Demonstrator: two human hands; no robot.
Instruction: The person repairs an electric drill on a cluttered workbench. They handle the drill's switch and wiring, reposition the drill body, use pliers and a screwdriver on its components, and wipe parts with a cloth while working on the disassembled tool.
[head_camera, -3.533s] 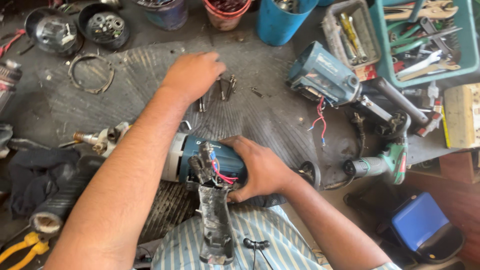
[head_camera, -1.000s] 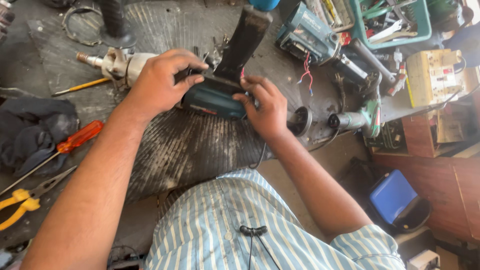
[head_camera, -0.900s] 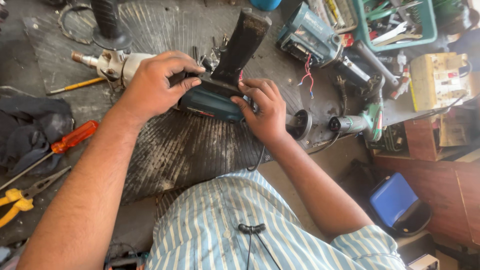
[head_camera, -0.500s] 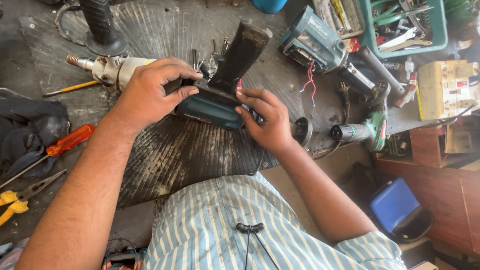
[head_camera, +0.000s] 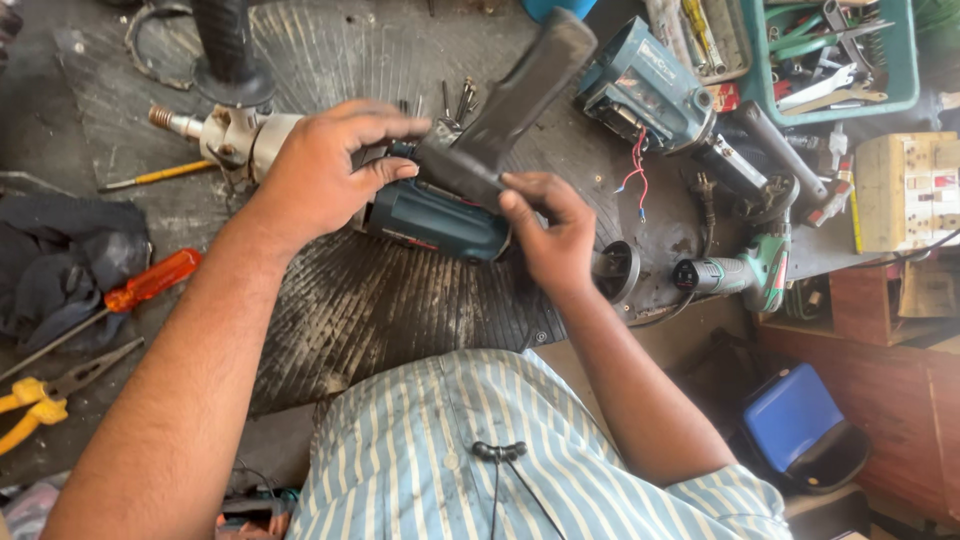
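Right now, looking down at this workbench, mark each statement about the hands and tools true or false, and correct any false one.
1. Both hands grip the blue-green power tool body. True: the left hand and right hand both hold the power tool.
2. The tool's dark handle cover lies flat on the mat. False: the dark handle cover sticks up and away from the body.
3. An orange-handled screwdriver lies left of the ribbed mat. True: the screwdriver lies there.
4. The yellow-handled pliers are in the right hand. False: the pliers lie on the bench at far left.
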